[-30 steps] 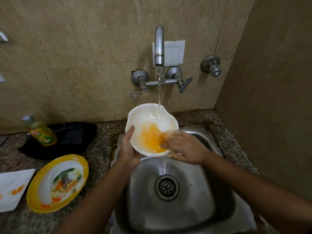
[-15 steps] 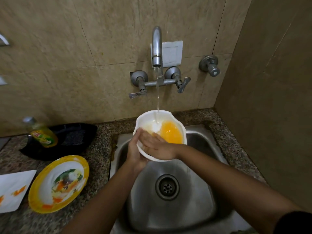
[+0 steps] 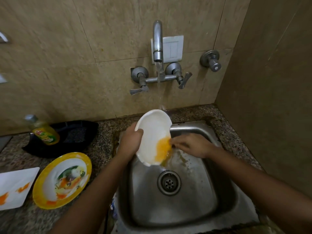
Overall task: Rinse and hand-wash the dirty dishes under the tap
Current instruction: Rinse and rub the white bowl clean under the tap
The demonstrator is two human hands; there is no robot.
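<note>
A white bowl (image 3: 152, 132) with orange liquid pooled at its lower right edge is tilted steeply over the steel sink (image 3: 224, 200). My left hand (image 3: 130, 142) grips its left rim, thumb over the edge. My right hand (image 3: 192, 146) sits at the bowl's right edge, its fingertips against the orange patch, blurred. Orange water runs from the bowl into the basin. The tap (image 3: 157, 41) runs, and its stream falls behind the bowl's upper rim.
On the granite counter at the left lie a yellow-rimmed plate (image 3: 43, 183) with food remains, a white square plate (image 3: 15, 186) with orange smears, a dish soap bottle (image 3: 44, 132) and a black dish (image 3: 70, 137). A wall stands close on the right.
The bowl has been tipped from nearly level to steeply tilted, so the orange liquid slid to its lower edge and spills out. My right hand moved from the bowl's left to its right edge.
</note>
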